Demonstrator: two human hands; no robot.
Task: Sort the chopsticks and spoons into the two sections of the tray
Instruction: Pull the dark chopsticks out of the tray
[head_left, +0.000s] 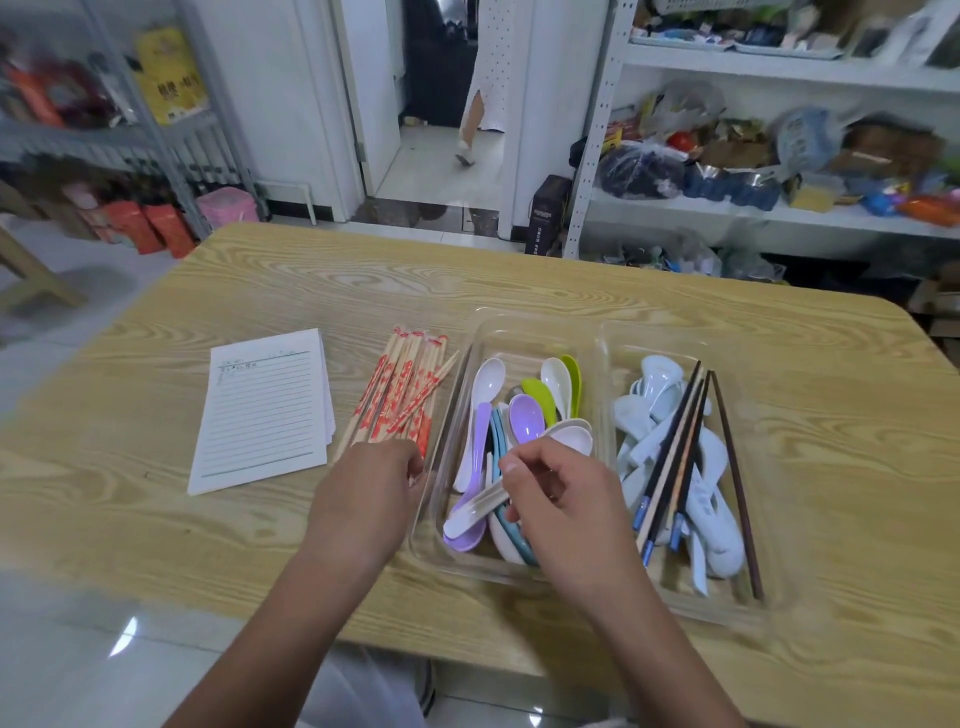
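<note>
A clear two-section tray (602, 332) lies on the wooden table. Its left section holds several coloured spoons (525, 415) in white, purple, green and blue. Its right section holds pale blue spoons (658, 374) with several dark chopsticks (727, 441) lying across them. A bundle of paper-wrapped bamboo chopsticks (402, 387) lies on the table left of the tray. My right hand (563, 501) is over the left section, fingers curled round a white spoon (574, 435). My left hand (371, 488) sits at the bundle's near ends beside the tray wall, fingers curled down; whether it grips anything is hidden.
A lined notepad (262, 410) lies left of the chopstick bundle. Cluttered shelves stand behind the table on both sides. A person (485, 78) walks through the doorway at the back. The table's near edge runs just below the tray.
</note>
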